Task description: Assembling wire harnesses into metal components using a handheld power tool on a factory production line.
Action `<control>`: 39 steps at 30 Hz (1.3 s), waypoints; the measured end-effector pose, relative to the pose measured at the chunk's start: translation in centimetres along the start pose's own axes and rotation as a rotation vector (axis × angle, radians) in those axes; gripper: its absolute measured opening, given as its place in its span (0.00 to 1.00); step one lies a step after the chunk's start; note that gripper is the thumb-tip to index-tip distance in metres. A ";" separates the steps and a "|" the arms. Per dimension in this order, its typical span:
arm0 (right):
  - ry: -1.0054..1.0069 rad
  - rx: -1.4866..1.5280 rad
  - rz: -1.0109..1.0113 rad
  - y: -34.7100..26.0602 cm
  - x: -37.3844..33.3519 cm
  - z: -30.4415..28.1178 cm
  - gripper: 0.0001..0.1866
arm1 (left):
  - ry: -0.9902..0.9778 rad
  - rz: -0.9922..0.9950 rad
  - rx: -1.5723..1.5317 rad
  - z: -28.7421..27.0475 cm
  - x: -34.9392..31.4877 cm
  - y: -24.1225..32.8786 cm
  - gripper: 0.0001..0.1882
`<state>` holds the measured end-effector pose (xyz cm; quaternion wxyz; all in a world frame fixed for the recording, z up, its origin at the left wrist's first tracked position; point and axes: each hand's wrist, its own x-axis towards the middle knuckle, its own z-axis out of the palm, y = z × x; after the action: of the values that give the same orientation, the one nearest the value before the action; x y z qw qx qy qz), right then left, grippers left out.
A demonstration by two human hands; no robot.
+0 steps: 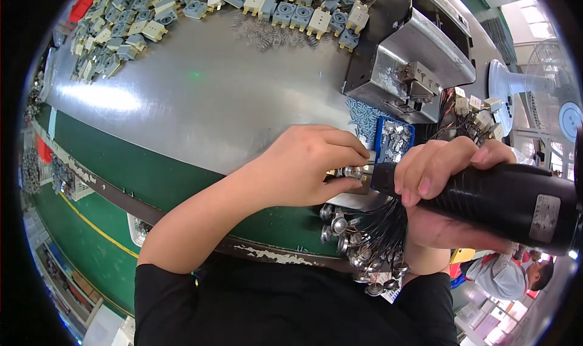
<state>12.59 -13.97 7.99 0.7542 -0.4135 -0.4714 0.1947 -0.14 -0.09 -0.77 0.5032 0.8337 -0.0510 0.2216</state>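
Note:
My right hand [449, 176] is wrapped round a black powered screwdriver [504, 203], held nearly level with its nose pointing left. Just left of that nose, my left hand [303, 167] pinches a small shiny metal part [350, 172] between thumb and fingers. The nose and the part are close together; whether they touch I cannot make out. Below both hands hangs a bundle of black wires with round metal pieces [340, 226] at their ends. Beyond my left fingertips lie a pile of small bluish screws [363, 120] and a blue tray [379, 140] of small metal pieces.
Many grey and cream switch-like blocks [285, 12] cover the far side of the metal table [200, 97], with loose springs [267, 33] before them. A metal fixture [395, 60] stands far right, near a white fan [510, 78]. Another person [507, 276] is at the right.

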 end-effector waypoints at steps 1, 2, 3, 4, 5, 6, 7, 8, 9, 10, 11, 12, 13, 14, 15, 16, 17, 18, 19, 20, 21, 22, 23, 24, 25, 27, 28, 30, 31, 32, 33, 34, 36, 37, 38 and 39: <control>-0.044 -0.017 -0.005 0.0 0.0 -0.1 0.50 | 0.000 -0.011 -0.002 0.0 -0.1 0.0 0.15; -0.087 -0.036 -0.011 -0.1 0.1 -0.1 0.50 | 0.000 -0.011 -0.004 0.1 -0.1 0.0 0.15; -0.087 -0.037 -0.010 -0.1 0.0 0.0 0.50 | -0.004 -0.016 -0.006 0.1 -0.1 0.0 0.15; -0.061 -0.032 -0.004 -0.1 -0.2 0.2 0.49 | -0.009 -0.020 -0.008 0.1 -0.1 -0.1 0.15; -0.036 -0.025 0.000 -0.1 -0.3 0.3 0.49 | -0.009 -0.020 -0.007 0.1 -0.1 0.0 0.15; -0.036 -0.024 -0.001 -0.1 -0.4 0.2 0.49 | -0.010 -0.029 -0.002 0.1 -0.1 0.0 0.15; -0.034 -0.030 0.004 -0.2 -0.5 0.1 0.50 | -0.012 -0.037 0.004 0.1 -0.1 0.1 0.15; -0.031 -0.034 0.006 -0.2 -0.6 0.1 0.52 | -0.014 -0.037 0.008 -0.1 -0.1 0.1 0.15; -0.029 -0.031 0.002 -0.3 -0.5 0.2 0.52 | -0.035 -0.054 0.005 -0.2 0.0 0.2 0.15; -0.028 0.009 0.008 -0.6 -0.1 0.3 0.54 | -0.055 -0.072 0.001 -0.4 0.1 0.3 0.15; -0.028 0.040 0.007 -1.1 0.6 0.4 0.56 | -0.059 -0.061 0.005 -0.4 0.2 0.2 0.15; -0.028 0.071 0.006 -1.6 1.4 0.3 0.58 | -0.052 -0.046 0.011 -0.3 0.3 0.1 0.15; -0.028 0.102 0.004 -2.1 2.2 0.2 0.60 | -0.044 -0.030 0.017 -0.2 0.5 0.0 0.15; -0.029 0.139 0.007 -2.5 2.9 0.0 0.63 | -0.048 -0.025 0.021 -0.2 0.5 0.2 0.15; -0.030 0.174 0.008 -2.9 3.5 -0.3 0.65 | -0.040 -0.028 0.025 -0.4 0.4 0.4 0.15; 0.021 0.135 -0.020 -3.3 4.2 -1.1 0.66 | -0.033 -0.030 0.029 -0.5 0.4 0.6 0.17; 0.074 0.079 -0.057 -3.9 5.0 -2.3 0.66 | -0.040 -0.005 0.025 -0.4 0.6 0.7 0.17; 0.059 0.004 -0.129 -3.7 6.0 -3.7 0.65 | -0.027 -0.007 0.023 -0.6 0.6 0.9 0.17; 0.106 -0.180 -0.067 -3.5 6.2 -6.1 0.62 | -0.014 -0.008 0.022 -0.6 0.7 1.1 0.17; 0.217 -0.246 -0.085 -3.0 7.0 -5.8 0.60 | -0.014 -0.004 0.004 -0.3 0.7 0.7 0.17; 0.327 -0.304 -0.101 -2.5 7.7 -5.0 0.59 | -0.023 0.015 0.006 -0.2 0.6 0.7 0.17; 0.371 -0.335 -0.100 -2.2 8.2 -4.9 0.59 | -0.028 -0.003 0.000 -0.2 0.6 0.7 0.17; 0.410 -0.358 -0.092 -1.8 8.6 -5.0 0.58 | -0.029 -0.030 -0.004 -0.3 0.4 0.8 0.17; 0.418 -0.345 -0.116 -1.3 8.9 -5.4 0.57 | -0.035 -0.032 -0.003 -0.3 0.5 0.8 0.18; 0.421 -0.346 -0.127 -1.1 8.9 -5.4 0.57 | -0.039 -0.022 0.002 -0.4 0.6 0.9 0.18; 0.461 -0.305 -0.088 -0.9 9.0 -4.9 0.56 | -0.046 -0.038 -0.016 -0.4 0.7 1.1 0.18; 0.453 -0.319 -0.074 -0.8 9.1 -4.9 0.57 | -0.052 -0.041 -0.018 -0.4 0.8 1.1 0.18; 0.451 -0.340 -0.074 -0.5 9.1 -4.7 0.57 | -0.054 -0.037 -0.012 -0.4 0.9 1.1 0.18; 0.444 -0.359 -0.070 -0.3 9.1 -4.6 0.57 | -0.051 -0.036 -0.008 -0.4 0.9 1.0 0.19; 0.440 -0.361 -0.075 -0.1 9.2 -4.4 0.57 | -0.052 -0.036 -0.006 -0.4 0.9 1.0 0.19; 0.441 -0.360 -0.076 0.0 9.3 -4.2 0.57 | -0.054 -0.038 -0.009 -0.4 0.8 1.0 0.19; 0.442 -0.379 -0.073 0.0 9.2 -4.0 0.57 | -0.056 -0.040 -0.013 -0.4 0.8 0.9 0.19; 0.442 -0.399 -0.073 0.1 9.3 -3.8 0.57 | -0.059 -0.040 -0.011 -0.6 0.8 1.0 0.19; 0.443 -0.397 -0.073 0.3 9.3 -3.8 0.58 | -0.062 -0.040 -0.011 -0.6 0.9 1.0 0.19; 0.445 -0.396 -0.073 0.3 9.3 -3.8 0.58 | -0.061 -0.038 -0.011 -0.6 0.9 1.0 0.19; 0.444 -0.396 -0.075 0.4 9.3 -3.8 0.58 | -0.061 -0.036 -0.013 -0.6 0.9 0.9 0.19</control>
<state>20.40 -9.05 12.02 0.7501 -0.5674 -0.3388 -0.0243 0.16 0.07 0.61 0.5110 0.8374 -0.0526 0.1868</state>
